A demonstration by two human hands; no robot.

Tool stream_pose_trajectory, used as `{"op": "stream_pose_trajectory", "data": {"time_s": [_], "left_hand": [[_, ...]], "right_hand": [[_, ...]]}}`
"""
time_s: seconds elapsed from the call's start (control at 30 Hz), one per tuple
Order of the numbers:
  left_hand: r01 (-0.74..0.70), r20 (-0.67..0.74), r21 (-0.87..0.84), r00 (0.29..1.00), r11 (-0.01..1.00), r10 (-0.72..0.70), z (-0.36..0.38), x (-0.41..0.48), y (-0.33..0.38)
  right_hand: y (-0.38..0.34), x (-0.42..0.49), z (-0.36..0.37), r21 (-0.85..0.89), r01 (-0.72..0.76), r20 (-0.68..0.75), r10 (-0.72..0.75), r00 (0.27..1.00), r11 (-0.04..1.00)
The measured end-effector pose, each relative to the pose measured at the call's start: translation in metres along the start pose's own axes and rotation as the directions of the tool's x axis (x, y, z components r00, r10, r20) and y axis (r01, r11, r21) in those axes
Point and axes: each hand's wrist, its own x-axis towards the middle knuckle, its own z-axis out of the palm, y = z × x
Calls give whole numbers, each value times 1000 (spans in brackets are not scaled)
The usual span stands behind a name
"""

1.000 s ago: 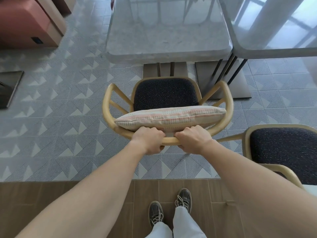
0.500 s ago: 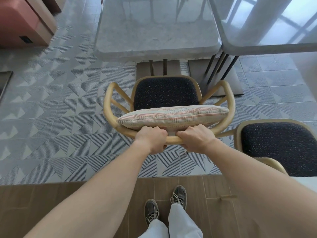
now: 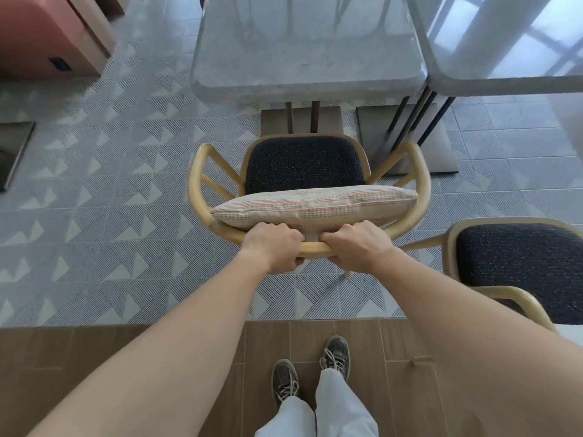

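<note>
My left grip (image 3: 272,247) and right grip (image 3: 358,246) both clasp the chair (image 3: 303,165) back rail. Its front is near the worktop (image 3: 303,89) edge, with the second chair (image 3: 520,263) close on the right.

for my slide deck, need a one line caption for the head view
Both hands, left hand and right hand, grip the back rail of a wooden chair with a striped cushion, facing a grey table.
</note>
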Motion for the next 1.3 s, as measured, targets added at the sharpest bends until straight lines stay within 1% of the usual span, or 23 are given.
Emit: {"op": "stream_pose_trajectory", "data": {"time_s": [0.17,0.33,0.37,0.4,0.43,0.47,0.5,0.53,0.57,0.6,0.63,0.67,0.7,0.8,0.93,1.03,1.1,1.2,1.3], "left_hand": [[10,-13,32,1000,999,-9,-1,-1,0],[62,-17,-1,998,998,-62,-2,-3,2],[68,-35,-51,997,996,-69,-3,-6,1],[67,-68,-148,995,987,-77,-5,-12,1],[56,-119,-299,988,953,-95,-8,-21,0],[29,-175,-488,976,872,-130,-15,-31,1],[-21,-232,-666,956,746,-180,-23,-43,3],[-97,-292,-791,927,604,-234,-34,-53,8],[-180,-346,-864,890,471,-295,-45,-65,16],[-261,-394,-894,846,365,-359,-59,-76,25],[-338,-436,-894,803,293,-406,-74,-84,36],[-399,-470,-883,774,249,-425,-88,-93,49],[-448,-504,-863,751,232,-425,-104,-102,65],[-554,-608,-794,716,250,-343,-148,-126,119],[-667,-715,-699,657,259,-239,-195,-158,207],[-728,-773,-634,613,262,-166,-215,-183,295],[-757,-798,-600,588,259,-131,-217,-199,360],[-790,-821,-568,565,228,-89,-213,-216,453],[-804,-829,-557,553,208,-84,-216,-232,530]], "right_hand": [[-2,-2,-1,-4,-38,-19,38,999,999],[-5,-2,1,10,-63,-37,63,997,998],[-5,-6,0,58,-63,-48,66,997,996],[-6,-12,-3,151,-64,-69,75,995,986],[-6,-22,-9,289,-61,-105,95,990,955],[-5,-34,-17,440,-44,-166,130,978,897],[-3,-48,-26,578,-19,-245,196,950,816],[0,-64,-36,688,10,-318,289,903,726],[1,-79,-48,766,51,-372,377,848,641],[2,-95,-61,811,104,-416,443,794,576],[2,-110,-76,833,163,-456,488,745,529],[1,-127,-89,845,216,-482,522,703,490],[0,-145,-102,847,262,-505,545,669,462],[1,-209,-126,821,372,-570,581,581,433],[8,-316,-135,744,453,-667,587,460,490],[22,-412,-126,702,484,-709,580,401,523],[34,-481,-111,675,492,-734,568,372,550],[54,-580,-85,640,485,-764,560,321,596],[70,-656,-69,646,468,-760,567,318,603]]}}
